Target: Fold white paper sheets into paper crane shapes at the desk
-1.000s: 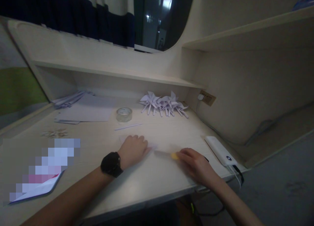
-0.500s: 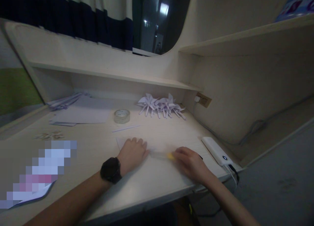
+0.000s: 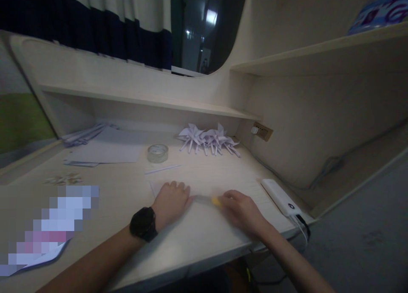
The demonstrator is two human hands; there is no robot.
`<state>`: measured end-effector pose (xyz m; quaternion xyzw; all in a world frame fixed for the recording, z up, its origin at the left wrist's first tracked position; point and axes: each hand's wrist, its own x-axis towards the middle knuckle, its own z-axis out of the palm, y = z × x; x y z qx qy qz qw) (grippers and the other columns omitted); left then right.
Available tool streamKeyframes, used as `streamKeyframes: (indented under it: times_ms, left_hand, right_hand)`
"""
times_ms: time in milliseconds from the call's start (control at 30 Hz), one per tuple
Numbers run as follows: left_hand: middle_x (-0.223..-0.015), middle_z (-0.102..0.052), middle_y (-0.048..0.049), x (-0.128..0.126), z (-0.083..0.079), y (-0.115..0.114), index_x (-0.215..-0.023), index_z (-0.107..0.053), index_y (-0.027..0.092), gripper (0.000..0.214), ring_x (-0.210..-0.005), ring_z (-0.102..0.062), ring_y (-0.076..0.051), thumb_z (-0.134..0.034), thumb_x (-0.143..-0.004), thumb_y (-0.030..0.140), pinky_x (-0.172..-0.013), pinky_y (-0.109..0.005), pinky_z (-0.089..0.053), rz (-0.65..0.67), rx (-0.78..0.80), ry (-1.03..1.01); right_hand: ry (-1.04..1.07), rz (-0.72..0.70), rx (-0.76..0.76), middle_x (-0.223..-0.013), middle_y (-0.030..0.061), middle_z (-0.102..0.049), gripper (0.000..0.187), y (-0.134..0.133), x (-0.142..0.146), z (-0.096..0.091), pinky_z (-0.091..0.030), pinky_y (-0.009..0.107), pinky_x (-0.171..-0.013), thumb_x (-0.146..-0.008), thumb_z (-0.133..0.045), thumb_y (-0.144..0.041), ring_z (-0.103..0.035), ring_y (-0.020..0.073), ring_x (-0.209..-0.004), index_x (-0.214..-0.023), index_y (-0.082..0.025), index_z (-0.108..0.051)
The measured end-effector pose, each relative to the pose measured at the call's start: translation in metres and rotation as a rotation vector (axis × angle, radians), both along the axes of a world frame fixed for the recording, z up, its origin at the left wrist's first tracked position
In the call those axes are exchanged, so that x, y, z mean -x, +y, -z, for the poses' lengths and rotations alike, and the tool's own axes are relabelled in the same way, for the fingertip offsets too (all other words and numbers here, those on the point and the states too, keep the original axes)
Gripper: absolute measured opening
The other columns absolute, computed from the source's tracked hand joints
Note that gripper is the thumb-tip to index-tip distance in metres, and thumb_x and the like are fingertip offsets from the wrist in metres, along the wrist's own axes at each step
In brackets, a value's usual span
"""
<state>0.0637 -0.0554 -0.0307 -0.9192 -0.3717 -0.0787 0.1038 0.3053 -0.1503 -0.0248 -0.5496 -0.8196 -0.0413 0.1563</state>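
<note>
My left hand (image 3: 171, 204), with a black watch on its wrist, presses down on a sheet of white paper (image 3: 153, 188) on the desk. Its fingers are bent and close together, and they cover most of the sheet. To the right, my right hand (image 3: 244, 211) is closed around a knife (image 3: 216, 201) with a yellow part at the front of its handle. The knife's thin grey blade points left to my left thumb, blurred by motion. A thin white paper stick (image 3: 163, 169) lies just beyond my left hand.
A roll of clear tape (image 3: 157, 153) stands behind the stick. Several paper pinwheels (image 3: 207, 139) sit at the back, with stacked paper (image 3: 110, 146) at the left. Small pale pieces (image 3: 65, 179) lie near a blurred-out item (image 3: 54, 231). A white power bank (image 3: 280, 197) with cables is on the right.
My right hand and the knife have shifted slightly left, closer to my left hand. My left hand stays pressed on the paper. The view has tilted up a little.
</note>
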Motion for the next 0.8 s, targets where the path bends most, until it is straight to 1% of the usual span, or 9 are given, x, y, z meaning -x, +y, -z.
streamKeyframes:
  times_ms: [133,200,367,567,667,733,800]
  left_hand:
    - [-0.086,-0.062,-0.0111,0.000,0.001,-0.002,-0.095,-0.062,0.016,0.041,-0.079,-0.058,-0.027,-0.029,-0.096,0.040,-0.066,-0.039,-0.041,0.014,-0.027,-0.018]
    - [-0.086,-0.062,-0.0113,0.000,0.001,-0.003,-0.095,-0.061,0.015,0.040,-0.078,-0.058,-0.026,-0.030,-0.096,0.040,-0.067,-0.039,-0.041,0.020,-0.032,-0.018]
    - [-0.088,-0.062,-0.0115,0.000,0.001,-0.005,-0.096,-0.061,0.016,0.039,-0.078,-0.057,-0.027,-0.031,-0.096,0.040,-0.068,-0.040,-0.039,0.026,-0.035,-0.018]
    - [-0.090,-0.062,-0.0108,0.000,0.003,-0.005,-0.103,-0.061,0.018,0.036,-0.079,-0.058,-0.027,-0.030,-0.098,0.036,-0.069,-0.040,-0.038,0.052,-0.020,-0.019]
    - [-0.091,-0.063,-0.0112,-0.001,0.003,-0.007,-0.105,-0.061,0.018,0.037,-0.077,-0.058,-0.027,-0.029,-0.098,0.034,-0.069,-0.041,-0.039,0.053,-0.017,-0.015]
    - [-0.097,-0.063,-0.0127,-0.002,0.003,-0.007,-0.106,-0.062,0.018,0.036,-0.085,-0.058,-0.028,-0.030,-0.098,0.033,-0.073,-0.043,-0.040,0.056,-0.020,-0.031]
    - [-0.108,-0.062,-0.0137,-0.002,0.004,-0.008,-0.108,-0.062,0.019,0.035,-0.100,-0.055,-0.031,-0.032,-0.097,0.033,-0.082,-0.047,-0.039,0.067,-0.022,-0.065]
  right_hand:
    - [-0.044,-0.031,-0.011,-0.094,0.0068,-0.064,0.019,0.012,0.006,0.005,-0.045,0.027,-0.070,-0.086,-0.053,-0.019,-0.058,0.0172,-0.081,-0.100,-0.020,-0.065]
    - [-0.055,-0.049,-0.014,-0.093,0.0060,-0.064,0.019,0.018,0.008,0.007,-0.043,0.026,-0.068,-0.085,-0.053,-0.018,-0.058,0.0166,-0.080,-0.100,-0.021,-0.065]
    - [-0.077,-0.075,-0.028,-0.088,0.0043,-0.064,0.016,0.030,0.012,0.012,-0.041,0.024,-0.064,-0.086,-0.054,-0.020,-0.056,0.0151,-0.075,-0.097,-0.022,-0.066]
    - [-0.068,-0.081,-0.075,-0.090,0.0051,-0.064,0.023,0.034,0.014,0.019,-0.041,0.025,-0.066,-0.085,-0.056,-0.020,-0.056,0.0160,-0.076,-0.105,-0.024,-0.066]
    - [-0.064,-0.093,-0.084,-0.089,0.0062,-0.064,0.022,0.034,0.015,0.019,-0.042,0.026,-0.069,-0.085,-0.057,-0.020,-0.056,0.0169,-0.079,-0.104,-0.023,-0.066]
    - [-0.058,-0.108,-0.076,-0.090,0.0067,-0.064,0.022,0.034,0.016,0.018,-0.043,0.027,-0.070,-0.084,-0.057,-0.019,-0.056,0.0174,-0.080,-0.104,-0.022,-0.066]
    - [-0.048,-0.122,-0.065,-0.091,0.0068,-0.064,0.024,0.034,0.015,0.016,-0.044,0.027,-0.071,-0.084,-0.056,-0.018,-0.056,0.0178,-0.082,-0.106,-0.022,-0.065]
